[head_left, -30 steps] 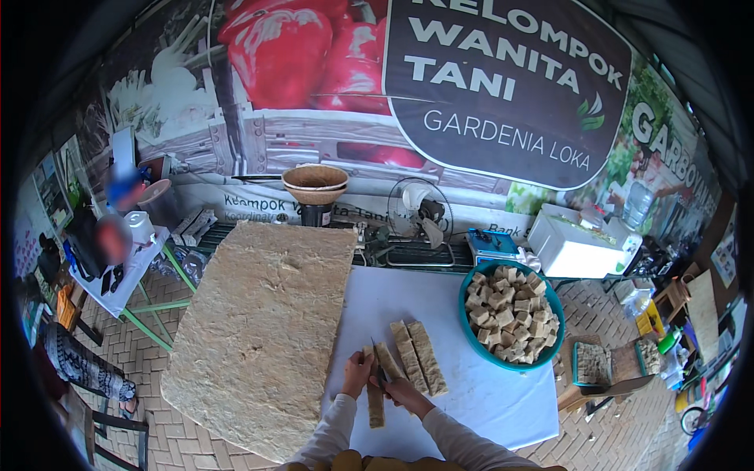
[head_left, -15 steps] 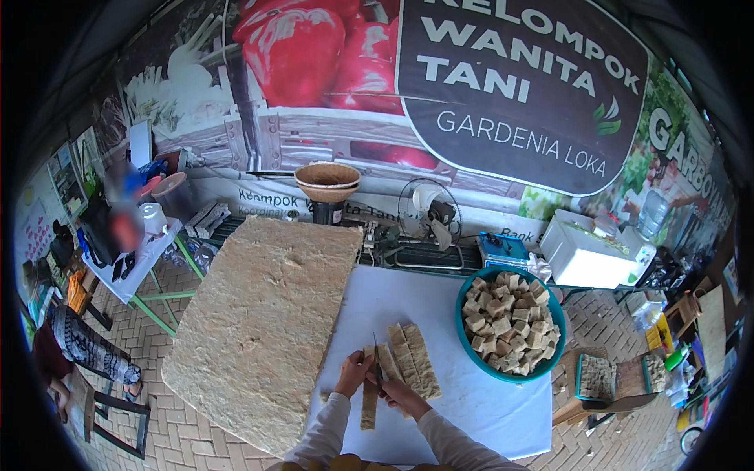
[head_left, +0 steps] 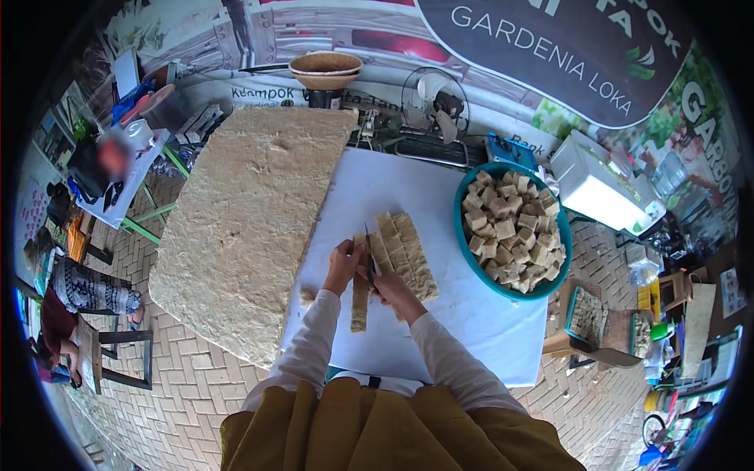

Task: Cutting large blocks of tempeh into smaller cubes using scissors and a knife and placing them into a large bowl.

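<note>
Left hand (head_left: 342, 264) and right hand (head_left: 395, 292) sit close together, the left curled over a narrow strip (head_left: 360, 302), pinching or resting I cannot tell, the right clamped on a knife (head_left: 370, 261). Just ahead-right of them lie more strips (head_left: 410, 255); farther, a broad slab (head_left: 243, 228) spreads leftward and a teal basin (head_left: 459, 224) of cubes (head_left: 514, 224) stands rightward.

Free white tabletop (head_left: 385, 177) beyond the strips (head_left: 415, 255), open lane between strips and teal basin (head_left: 509, 291), slab (head_left: 243, 228) blocking the left
</note>
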